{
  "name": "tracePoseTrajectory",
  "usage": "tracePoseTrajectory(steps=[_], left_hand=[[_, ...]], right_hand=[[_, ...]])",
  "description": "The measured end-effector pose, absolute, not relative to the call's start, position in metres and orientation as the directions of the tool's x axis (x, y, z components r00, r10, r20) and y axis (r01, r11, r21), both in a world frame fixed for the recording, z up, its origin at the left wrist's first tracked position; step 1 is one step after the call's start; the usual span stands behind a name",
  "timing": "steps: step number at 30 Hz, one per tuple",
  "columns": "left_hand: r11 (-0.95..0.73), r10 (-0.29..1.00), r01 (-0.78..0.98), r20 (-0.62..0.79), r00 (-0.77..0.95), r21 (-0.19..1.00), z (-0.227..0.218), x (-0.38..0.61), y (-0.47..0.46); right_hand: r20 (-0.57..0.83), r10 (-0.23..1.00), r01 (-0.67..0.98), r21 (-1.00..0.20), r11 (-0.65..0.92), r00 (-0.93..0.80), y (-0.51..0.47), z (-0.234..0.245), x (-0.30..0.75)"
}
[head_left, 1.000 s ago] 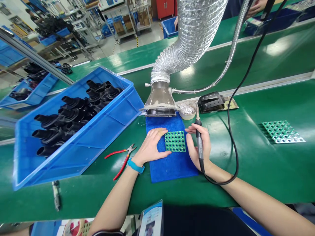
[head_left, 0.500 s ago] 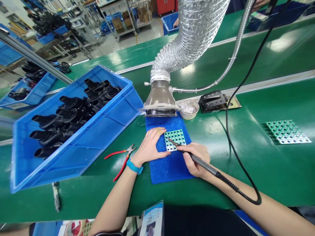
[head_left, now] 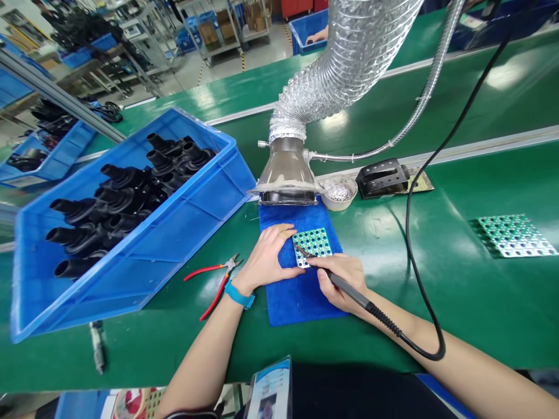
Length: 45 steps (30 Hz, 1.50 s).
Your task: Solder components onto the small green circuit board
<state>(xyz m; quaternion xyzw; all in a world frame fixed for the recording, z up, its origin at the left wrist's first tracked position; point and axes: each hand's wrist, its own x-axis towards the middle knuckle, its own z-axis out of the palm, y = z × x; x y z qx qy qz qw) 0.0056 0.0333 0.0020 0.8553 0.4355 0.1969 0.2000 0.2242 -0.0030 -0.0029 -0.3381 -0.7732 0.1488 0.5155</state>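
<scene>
My left hand (head_left: 271, 256) holds a small green circuit board (head_left: 318, 240) by its left side, thumb at the near corner and fingers at the far one. The board, with rows of dark round spots, lies on a blue cloth (head_left: 301, 305). In my right hand (head_left: 351, 269) is a soldering iron (head_left: 354, 294), gripped like a pen. Its tip is over the left part of the board; whether it touches, I cannot tell. Red-handled cutting pliers (head_left: 230, 265) lie spread left of my left hand.
A fume extraction hood (head_left: 286, 166) hangs just beyond the board. Behind are a bowl of metal shavings (head_left: 339, 201) and a black iron stand (head_left: 382, 179). A blue crate (head_left: 192, 224) of black parts stands left. Another circuit board (head_left: 515, 235) lies right. The iron's cable (head_left: 410, 233) loops over the bench.
The iron and my right hand have shifted slightly left and nearer to me over the board. My left hand keeps its hold. The camera view has shifted a little.
</scene>
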Motion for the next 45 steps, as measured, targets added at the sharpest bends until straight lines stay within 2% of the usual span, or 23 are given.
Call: tracePoseTrajectory(steps=[6,27,34,41,45], left_hand=[[-0.541,0.825,0.662,0.171,0.539,0.519,0.003,0.006,0.033],[-0.527,0.832,0.666,0.16,0.531,0.528,0.003,0.006,0.033],[-0.535,0.826,0.66,0.165,0.538,0.528,0.004,0.006,0.034],[-0.546,0.817,0.638,0.178,0.548,0.543,0.0,0.002,0.036],[-0.533,0.826,0.637,0.178,0.535,0.557,0.001,0.003,0.036]], right_hand=[[0.72,0.645,0.366,-0.545,0.754,-0.257,-0.002,-0.002,0.224],[0.725,0.641,0.361,-0.545,0.757,-0.25,-0.002,-0.001,0.224],[0.762,0.625,0.35,-0.546,0.761,-0.17,-0.005,0.003,0.234],[0.744,0.669,0.439,-0.6,0.669,-0.002,0.0,0.004,0.238],[0.576,0.807,0.462,-0.754,0.466,0.127,0.002,-0.001,0.231]])
